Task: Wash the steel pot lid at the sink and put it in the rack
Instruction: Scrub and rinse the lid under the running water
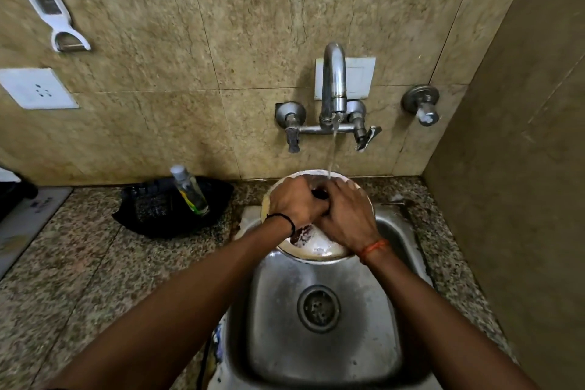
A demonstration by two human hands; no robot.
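The round steel pot lid (pixel 319 248) is held above the back of the steel sink (pixel 319 351), its near part white with foam. My left hand (pixel 296 199) is closed around the lid's dark knob at the centre. My right hand (pixel 345 215) lies flat on the lid's right half, fingers pressed against the left hand. Water runs from the wall tap (pixel 334 85) onto the lid's far edge beside my fingers. A dark reddish patch (pixel 302 235) shows on the lid under my left wrist; I cannot tell what it is.
A black tray (pixel 171 206) with a clear bottle (pixel 190 190) stands on the granite counter left of the sink. The sink drain (pixel 318 308) lies below my arms. A second valve (pixel 422 104) sticks out of the wall at right. The right side wall is close.
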